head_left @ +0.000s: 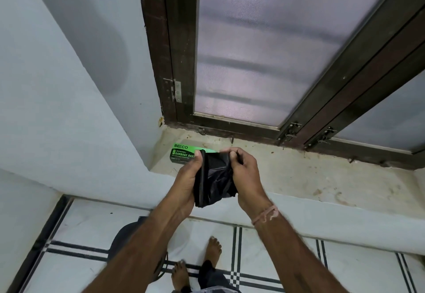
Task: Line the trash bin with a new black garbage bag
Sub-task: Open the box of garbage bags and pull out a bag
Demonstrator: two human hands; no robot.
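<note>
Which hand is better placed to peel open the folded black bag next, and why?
Probably the right. The right hand pinches the top edge of the garbage bag, free to pull outward; the left hand wraps the folded bundle, steadying it.

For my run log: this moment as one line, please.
phase: opening bag | left hand: grips bag | right hand: pinches bag's top edge | box: on sill behind hands

Left grip [186, 179] and right grip [246, 175], close together, both pinch the bag [213, 177].
</note>
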